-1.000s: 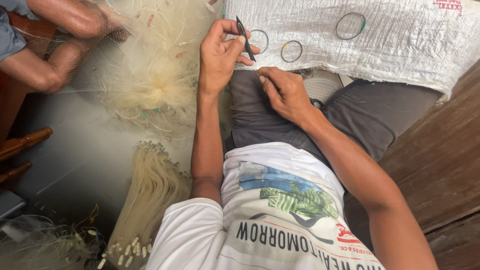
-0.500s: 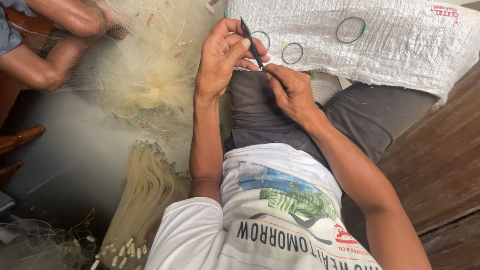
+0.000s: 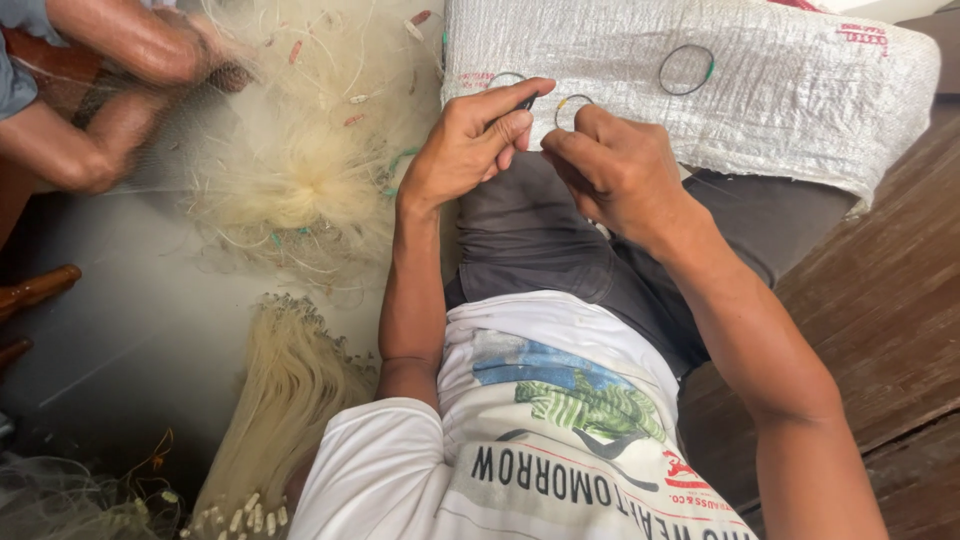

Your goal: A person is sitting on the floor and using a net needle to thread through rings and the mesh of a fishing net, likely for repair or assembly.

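Head view: our left hand point(image 3: 465, 150) fingers clamp a dark netting needle point(image 3: 524, 102), right hand point(image 3: 610, 165) fingers pinched together at it; net heap point(image 3: 300, 190) mostly unworked.

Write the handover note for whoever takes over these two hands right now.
Left hand: closed around a thin dark tool, only its tip showing above the fingers.
Right hand: fingers pinched together beside the left, at a small ring; what it pinches is too fine to tell.
Things: both hands work over the lap at the edge of the white woven sack, which carries two more rings. Heaped pale fishing net lies left; another person's arms handle it.
Done or left: cannot be told from this view.
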